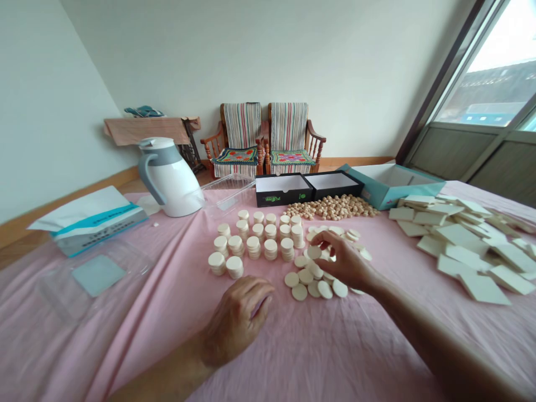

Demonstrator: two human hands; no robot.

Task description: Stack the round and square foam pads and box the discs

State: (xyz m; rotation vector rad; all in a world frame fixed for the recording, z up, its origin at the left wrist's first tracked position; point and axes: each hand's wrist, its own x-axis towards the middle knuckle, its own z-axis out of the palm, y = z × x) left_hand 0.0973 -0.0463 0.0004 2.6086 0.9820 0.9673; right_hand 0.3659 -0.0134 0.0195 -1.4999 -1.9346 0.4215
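Observation:
My right hand (345, 262) reaches into a loose heap of pale round discs (305, 276). Its thumb and index finger are around one wooden-looking disc (314, 253), seen flat between the fingertips. My left hand (240, 310) rests on the pink cloth with its fingers curled in, and no object shows in it. Just beyond it stand several short stacks of the same discs (253, 247), set in rough rows. The nearest stack (234, 267) is close to the left knuckles but apart from them.
Small wooden pieces (335, 207) lie before two black boxes (282, 191). A teal box (393, 184) and square tiles (469, 240) are at right. Leftward are a white jug (173, 178), a clear plastic tray (228, 195) and a white-blue package (94, 220) on the pink cloth (176, 312).

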